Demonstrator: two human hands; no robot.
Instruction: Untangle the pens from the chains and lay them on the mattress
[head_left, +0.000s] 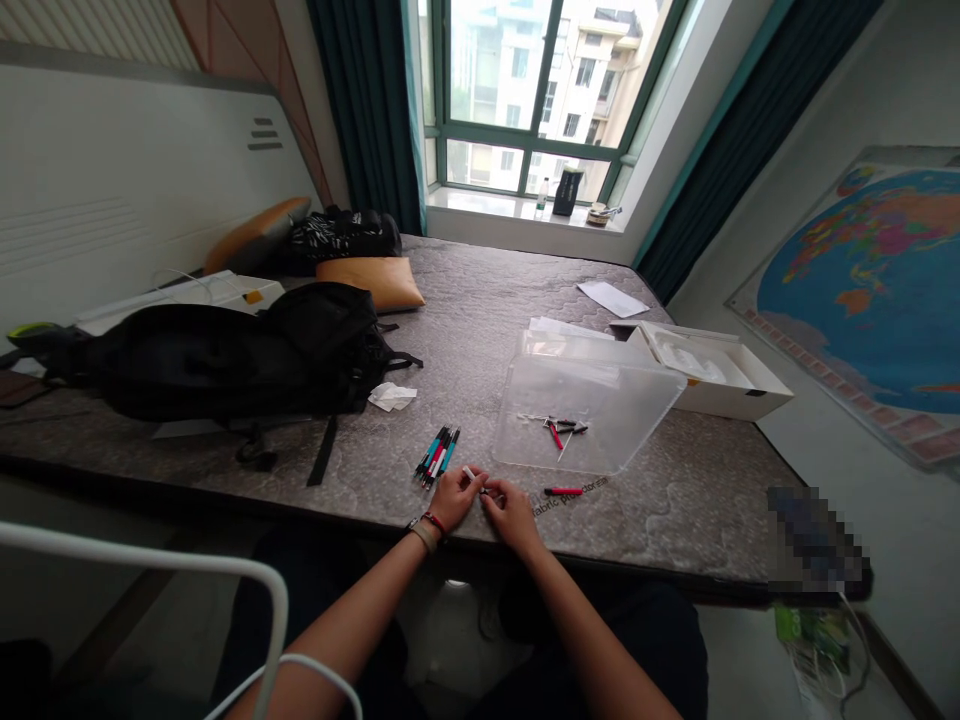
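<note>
My left hand (453,499) is closed on a small white pen part (469,473), whose end pokes up between thumb and fingers. Close beside it, my right hand (511,512) is pinched at a tiny dark piece (484,491), too small to name, where the fingertips of both hands meet. A bundle of pens (438,455) in teal, red, white and black lies just beyond my left hand. To the right of my right hand rests a red pen barrel (563,491) with a dark end. Loose red, black and white pen parts (555,434) lie in a clear plastic bin (637,420).
A black backpack (225,350) covers the mattress's left side, with a crumpled tissue (393,397) near it. Behind the bin stands an open white box (735,375). A white metal rail (150,545) crosses the lower left, and a pixelated object (817,540) lies at the right corner.
</note>
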